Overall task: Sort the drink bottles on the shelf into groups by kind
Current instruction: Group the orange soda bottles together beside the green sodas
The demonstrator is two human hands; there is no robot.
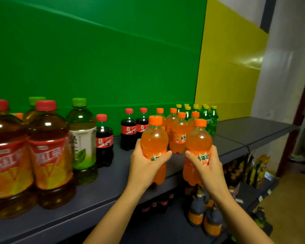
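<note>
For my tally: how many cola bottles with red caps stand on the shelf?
3: one cola bottle beside the green tea bottle, two more left of the orange sodas. Others may be hidden.

bare shelf (253,131) right of green bottles (209,118), open gap between cola bottles (132,129)

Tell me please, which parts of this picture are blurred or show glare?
Head view: the big tea bottles at the left edge look smeared; the orange soda bottles in the left hand and right hand are sharp; glare sits on the yellow panel; the shelf edge bends from the wide lens.
</note>
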